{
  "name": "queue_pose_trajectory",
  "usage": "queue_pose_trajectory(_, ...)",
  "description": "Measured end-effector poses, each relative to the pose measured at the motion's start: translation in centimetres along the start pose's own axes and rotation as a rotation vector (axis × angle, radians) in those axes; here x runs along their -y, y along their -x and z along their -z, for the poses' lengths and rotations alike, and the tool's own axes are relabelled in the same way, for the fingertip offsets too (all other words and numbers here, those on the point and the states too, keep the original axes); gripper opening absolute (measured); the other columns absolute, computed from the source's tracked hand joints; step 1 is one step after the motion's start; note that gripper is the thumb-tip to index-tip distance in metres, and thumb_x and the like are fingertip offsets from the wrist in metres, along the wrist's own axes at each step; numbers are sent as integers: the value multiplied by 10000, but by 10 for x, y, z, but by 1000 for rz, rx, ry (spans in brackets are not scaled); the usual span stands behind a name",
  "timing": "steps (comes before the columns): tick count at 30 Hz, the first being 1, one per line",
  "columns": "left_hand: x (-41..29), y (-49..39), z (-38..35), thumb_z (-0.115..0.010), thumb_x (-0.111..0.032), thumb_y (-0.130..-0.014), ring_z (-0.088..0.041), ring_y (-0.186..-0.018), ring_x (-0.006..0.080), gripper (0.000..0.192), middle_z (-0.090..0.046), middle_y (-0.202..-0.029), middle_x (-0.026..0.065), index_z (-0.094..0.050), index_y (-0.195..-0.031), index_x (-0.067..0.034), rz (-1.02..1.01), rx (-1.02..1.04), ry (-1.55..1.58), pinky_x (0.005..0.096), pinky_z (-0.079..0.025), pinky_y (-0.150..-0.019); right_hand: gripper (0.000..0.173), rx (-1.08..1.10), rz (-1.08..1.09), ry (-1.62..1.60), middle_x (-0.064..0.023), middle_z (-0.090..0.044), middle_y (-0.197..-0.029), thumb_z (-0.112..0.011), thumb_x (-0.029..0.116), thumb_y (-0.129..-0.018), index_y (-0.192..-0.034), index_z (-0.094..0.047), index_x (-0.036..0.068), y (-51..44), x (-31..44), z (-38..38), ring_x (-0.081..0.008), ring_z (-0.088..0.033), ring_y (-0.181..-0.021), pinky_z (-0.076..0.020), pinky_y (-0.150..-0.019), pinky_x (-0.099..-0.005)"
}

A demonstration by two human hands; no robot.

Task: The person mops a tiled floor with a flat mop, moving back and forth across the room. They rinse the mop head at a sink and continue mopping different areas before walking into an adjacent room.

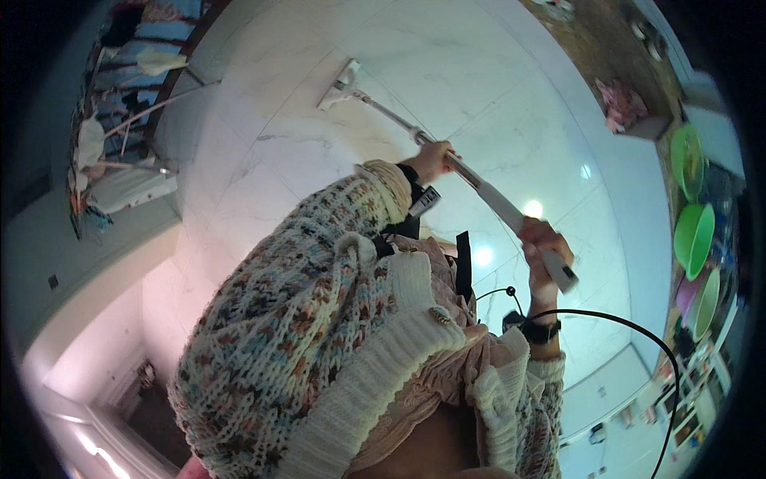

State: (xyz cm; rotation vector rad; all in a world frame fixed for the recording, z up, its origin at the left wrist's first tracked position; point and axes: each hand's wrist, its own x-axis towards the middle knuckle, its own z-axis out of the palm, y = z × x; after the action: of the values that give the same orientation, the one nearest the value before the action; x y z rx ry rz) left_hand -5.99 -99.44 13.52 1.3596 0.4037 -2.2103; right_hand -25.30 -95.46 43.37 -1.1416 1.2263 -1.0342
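Note:
My left hand (434, 161) grips the metal shaft of a flat-headed floor mop (499, 206) partway along its length. Closer to me, my right hand (544, 245) is wrapped around the thick white grip near the pole's upper end. The pole slants away to the upper left, where its pale, narrow mop head (339, 85) rests on the glossy marble-look tile floor (335, 146). A black strap with a small tag circles my left wrist. On my right wrist is a black band with a dark device.
At the left stands a drying rack (143, 117) hung with cloths. A brown-topped counter (634, 66) along the right bears a pink bundle (620, 105) and green basins (694, 239). A black cable (646, 335) arcs from near my right wrist. A doorway (155, 413) is at lower left.

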Motion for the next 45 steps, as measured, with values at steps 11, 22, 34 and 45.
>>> queue_pose_trajectory(11, 315, 106, -15, -536, -155, -841, -642, -735, 271, 146, -597, -823, 126, -499, -897, -25, 313, 135, -463, 436, -542, -727, 185, -486, 34, 234, -124, -610, -758, -628, 45, -809, -731, -461, 50, 380, 37, 34, -247, -579, -828, -417, -925, -502)
queue_pose_trajectory(22, 552, 552, 352, -542, -85, -787, -634, -661, 288, 171, -593, -777, 170, -487, -898, 34, 582, 307, -503, 420, -576, -647, 238, -600, 38, 426, -58, -458, -709, -588, 160, -821, -723, -380, 97, 854, 209, -379, -192, -433, -776, -352, -893, -438)
queue_pose_trajectory(34, 516, 605, 347, -572, -188, -818, -626, -693, 221, 123, -607, -752, 84, -545, -795, -70, 590, 481, -542, 372, -534, -725, 206, -557, 341, 649, 8, -424, -552, -586, 177, -727, -697, -383, 157, 825, 243, -453, -139, -424, -580, -348, -646, -379)
queue_pose_trajectory(45, 234, 511, 463, -530, -143, -813, -593, -781, 201, 91, -591, -803, 94, -548, -779, -60, 52, 274, -471, 305, -496, -726, 252, -430, 205, -15, -191, -610, -840, -713, 78, -768, -798, -472, 9, 667, 97, -470, -275, -576, -791, -491, -709, -371)
